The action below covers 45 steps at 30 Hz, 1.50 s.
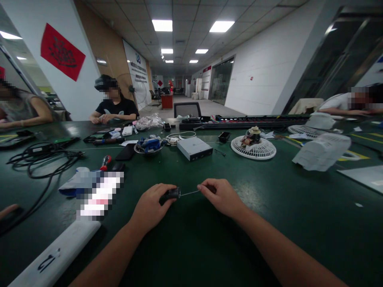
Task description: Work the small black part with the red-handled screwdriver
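Note:
My left hand (152,205) is closed round a short black cylinder (174,193), whose round, shiny-rimmed end faces right. Between the fingertips of my right hand (222,196) is one end of a thin metal rod (189,193). The rod runs left to the rim of the cylinder; whether it goes inside cannot be made out. Both hands are just above the dark green table (206,247), close in front of me. Beyond them lies a silver disc drive (195,148) with a black front.
Left are a white power bank-like slab (60,255), a lit blurred screen (101,195), a red-handled screwdriver (105,162) and black cables (44,159). A metal bowl (149,150) holds blue items. Right are a white fan grille (253,149) and a white plastic housing (323,151). Other people sit around the table.

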Available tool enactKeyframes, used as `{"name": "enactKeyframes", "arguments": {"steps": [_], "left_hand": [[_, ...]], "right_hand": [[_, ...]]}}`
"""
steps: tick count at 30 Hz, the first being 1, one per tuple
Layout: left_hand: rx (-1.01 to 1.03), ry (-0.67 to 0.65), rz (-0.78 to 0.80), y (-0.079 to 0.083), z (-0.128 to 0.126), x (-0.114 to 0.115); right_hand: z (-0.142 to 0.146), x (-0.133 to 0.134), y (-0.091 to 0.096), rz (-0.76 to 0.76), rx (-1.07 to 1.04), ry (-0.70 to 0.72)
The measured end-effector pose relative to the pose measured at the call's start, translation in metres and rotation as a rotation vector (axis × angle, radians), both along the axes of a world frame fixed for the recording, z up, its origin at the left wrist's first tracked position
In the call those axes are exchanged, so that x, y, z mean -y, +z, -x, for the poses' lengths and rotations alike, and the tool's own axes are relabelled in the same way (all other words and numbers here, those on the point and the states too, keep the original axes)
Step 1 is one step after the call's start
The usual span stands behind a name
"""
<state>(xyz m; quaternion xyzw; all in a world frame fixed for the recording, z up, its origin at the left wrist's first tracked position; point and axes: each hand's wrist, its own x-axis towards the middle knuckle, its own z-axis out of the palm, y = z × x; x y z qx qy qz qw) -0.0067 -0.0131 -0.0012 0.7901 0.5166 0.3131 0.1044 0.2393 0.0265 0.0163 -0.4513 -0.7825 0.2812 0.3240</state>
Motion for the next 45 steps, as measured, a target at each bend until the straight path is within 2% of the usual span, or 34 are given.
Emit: {"name": "enactKeyframes", "arguments": {"steps": [3, 6, 10, 14, 18, 23, 26, 28, 33, 38, 41, 43, 45], "left_hand": [[0.003, -0.013, 0.018, -0.001, -0.001, 0.0], [-0.009, -0.03, 0.02, -0.001, -0.002, 0.001], [-0.022, -0.04, 0.028, -0.001, -0.002, 0.002], [-0.022, -0.035, 0.023, -0.001, -0.001, 0.001], [-0.04, -0.049, 0.021, -0.001, -0.001, 0.0], [-0.055, -0.036, 0.01, -0.002, -0.001, -0.001], [-0.062, -0.054, 0.013, -0.003, -0.001, 0.0], [-0.066, -0.051, 0.004, -0.003, -0.002, 0.0], [-0.06, 0.038, 0.005, -0.002, -0.001, -0.002], [0.035, 0.204, -0.027, -0.004, 0.003, -0.005], [0.052, 0.263, -0.012, -0.006, 0.006, -0.007], [0.057, 0.281, 0.0, -0.008, 0.007, -0.009], [0.067, 0.286, 0.011, -0.009, 0.007, -0.01]], "right_hand": [[0.0, -0.001, 0.0, 0.057, -0.053, -0.009], [0.0, -0.001, -0.001, 0.012, 0.003, -0.076], [0.0, -0.001, 0.0, 0.044, 0.055, 0.004], [0.0, -0.001, 0.001, 0.06, 0.06, -0.069], [0.001, -0.001, 0.001, 0.114, 0.081, 0.009], [0.003, -0.001, 0.002, 0.104, 0.091, -0.076], [0.004, 0.001, 0.004, 0.133, 0.12, -0.022], [0.004, 0.002, 0.005, 0.133, 0.111, -0.035], [0.002, 0.001, 0.005, 0.039, 0.18, -0.194], [0.002, 0.001, 0.006, 0.097, 0.216, -0.289], [0.009, 0.008, 0.004, 0.176, 0.114, -0.207], [0.018, 0.014, 0.001, 0.203, 0.05, -0.049], [0.027, 0.02, -0.003, 0.153, 0.07, 0.058]]}}
